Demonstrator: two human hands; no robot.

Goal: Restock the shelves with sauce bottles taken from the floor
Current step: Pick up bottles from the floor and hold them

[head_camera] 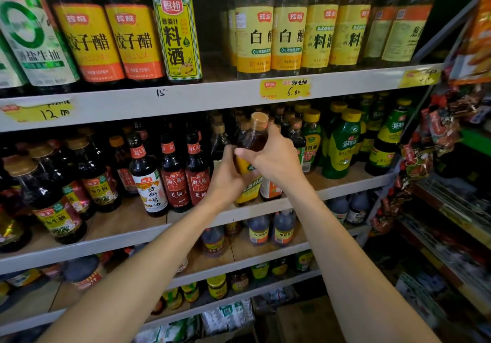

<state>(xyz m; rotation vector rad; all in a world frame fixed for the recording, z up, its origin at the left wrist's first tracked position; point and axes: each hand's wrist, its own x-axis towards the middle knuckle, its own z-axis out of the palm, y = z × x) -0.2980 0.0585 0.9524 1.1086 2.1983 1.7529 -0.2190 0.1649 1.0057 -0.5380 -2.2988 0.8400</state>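
Crowded shop shelving: at the middle shelf [125,225], the left hand [227,180] and right hand [276,159] curl their fingers round an amber bottle [252,139], beside dark sauce bottles [174,180].

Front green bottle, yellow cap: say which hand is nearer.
Right. The right hand grips an amber bottle just left of the green bottle; the left hand holds it farther left.

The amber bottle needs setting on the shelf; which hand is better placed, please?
Probably the right hand: its fingers grip the amber bottle high at the shoulder; the left hand cups its lower label.
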